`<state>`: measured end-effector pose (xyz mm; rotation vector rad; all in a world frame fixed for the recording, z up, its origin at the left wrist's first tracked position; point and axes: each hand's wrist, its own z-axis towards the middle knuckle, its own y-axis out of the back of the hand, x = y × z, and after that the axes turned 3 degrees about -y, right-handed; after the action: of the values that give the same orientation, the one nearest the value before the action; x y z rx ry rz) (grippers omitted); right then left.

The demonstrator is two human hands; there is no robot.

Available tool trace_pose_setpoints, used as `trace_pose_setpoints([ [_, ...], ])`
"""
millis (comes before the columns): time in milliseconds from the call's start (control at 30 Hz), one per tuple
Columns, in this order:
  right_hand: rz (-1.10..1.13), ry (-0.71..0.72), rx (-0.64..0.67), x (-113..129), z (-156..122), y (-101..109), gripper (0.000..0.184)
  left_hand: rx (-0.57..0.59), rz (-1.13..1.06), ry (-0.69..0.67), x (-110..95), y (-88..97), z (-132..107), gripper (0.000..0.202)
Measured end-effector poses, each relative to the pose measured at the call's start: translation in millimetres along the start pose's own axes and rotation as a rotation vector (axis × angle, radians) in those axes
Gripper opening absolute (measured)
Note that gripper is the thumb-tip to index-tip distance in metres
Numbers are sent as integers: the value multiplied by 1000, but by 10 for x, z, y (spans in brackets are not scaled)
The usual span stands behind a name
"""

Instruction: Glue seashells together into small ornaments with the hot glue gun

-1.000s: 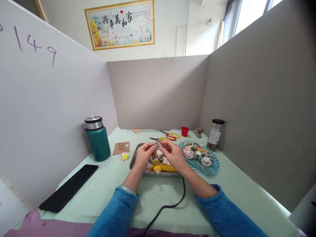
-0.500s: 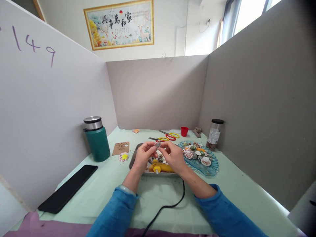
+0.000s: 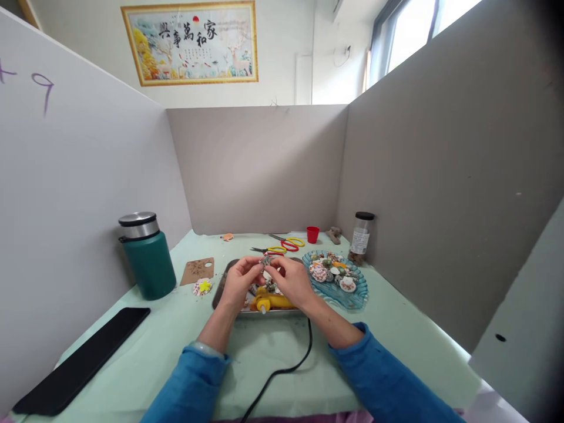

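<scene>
A small grey-and-white piece (image 3: 265,261), too small to make out clearly, is pinched between the fingertips of both hands. My left hand (image 3: 240,282) is closed on its left side, and my right hand (image 3: 291,282) grips it from the right. Both hands are above a metal tray (image 3: 219,292). In the tray lies a yellow glue gun (image 3: 275,302) with its nozzle pointing toward me, among shells and bits partly hidden by the hands. From the tray a black cord (image 3: 291,369) runs to the table's front edge.
To the right sits a blue plate (image 3: 359,301) of shells, near a lidded jar (image 3: 360,238). Scissors (image 3: 286,242) and a red cup (image 3: 312,235) stand behind. At left are a green bottle (image 3: 148,264), a black slab (image 3: 86,358), a brown card (image 3: 197,271) and a shell with a yellow star (image 3: 203,286).
The whole view has shifted, so everything appears further left. Both hands stay together over the tray, still pinching the small piece.
</scene>
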<state>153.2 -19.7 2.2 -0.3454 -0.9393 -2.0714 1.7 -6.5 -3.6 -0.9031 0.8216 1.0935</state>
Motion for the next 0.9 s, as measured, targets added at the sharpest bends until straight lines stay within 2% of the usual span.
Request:
trace_pose_setpoints([
  [300, 80, -54, 30, 23, 17, 21, 21, -13, -82, 93, -22, 3, 5, 35],
  [600, 80, -112, 15, -11, 44, 14, 22, 8, -30, 80, -1, 4, 2, 38],
  [733, -43, -153, -4, -205, 92, 304, 24, 21, 14, 69, -10, 10, -3, 42],
  [900, -427, -249, 134, -620, 25, 858, 20, -35, 35, 78, -46, -2, -9, 38],
])
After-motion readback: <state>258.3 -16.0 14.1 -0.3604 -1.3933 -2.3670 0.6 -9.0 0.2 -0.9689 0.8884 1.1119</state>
